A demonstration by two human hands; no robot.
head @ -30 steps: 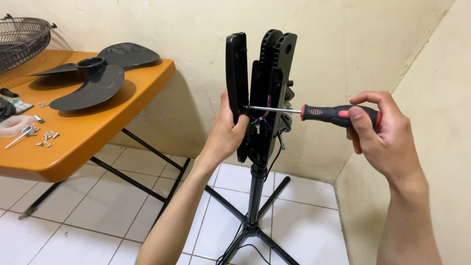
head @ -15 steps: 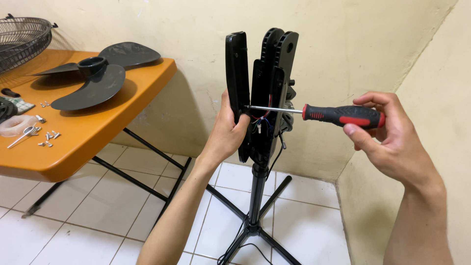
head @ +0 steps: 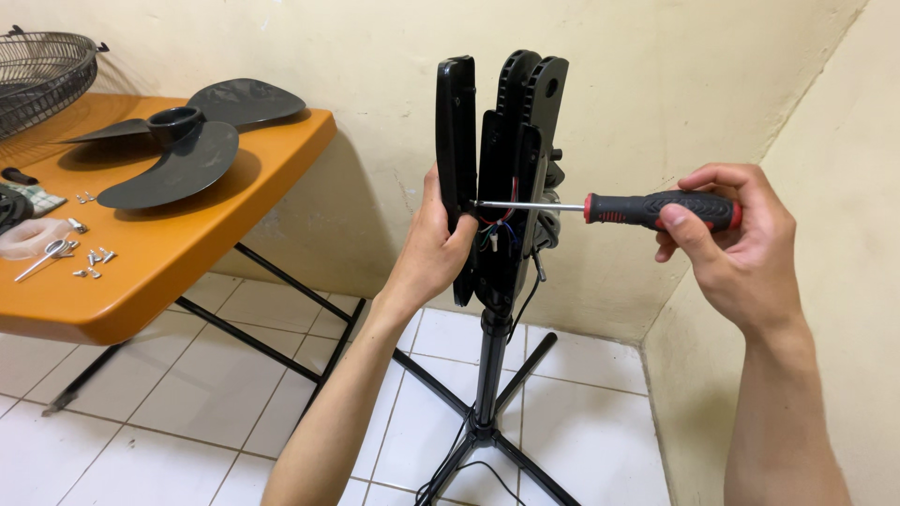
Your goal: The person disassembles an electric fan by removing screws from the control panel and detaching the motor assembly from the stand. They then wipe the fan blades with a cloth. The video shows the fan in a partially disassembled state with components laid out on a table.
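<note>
A cream-painted corner is closing in the scene, with white floor tiles (head: 234, 394) running below and an orange folding table (head: 159, 253) standing at the left. On the table a black three-bladed fan propeller (head: 178, 141) is lying near a wire fan guard (head: 42, 70) at the far edge, and a scatter of small screws (head: 86, 262) is sitting beside a clear plastic bag (head: 28, 239).

In the middle of the head view, a black fan housing (head: 506, 169) is standing upright on a thin pole (head: 490, 375) with crossed feet, its shell parted so that coloured wires are showing inside. The left hand (head: 433, 248) is wrapping around the left half of the housing, fingers closed on its edge and thumb pressing the front. The right hand (head: 731, 244) is gripping the red-and-black handle of a screwdriver (head: 609, 207), fingers curled snugly over it; the shaft is lying level, with its tip meeting the inner face of the left shell just above the left thumb.
</note>
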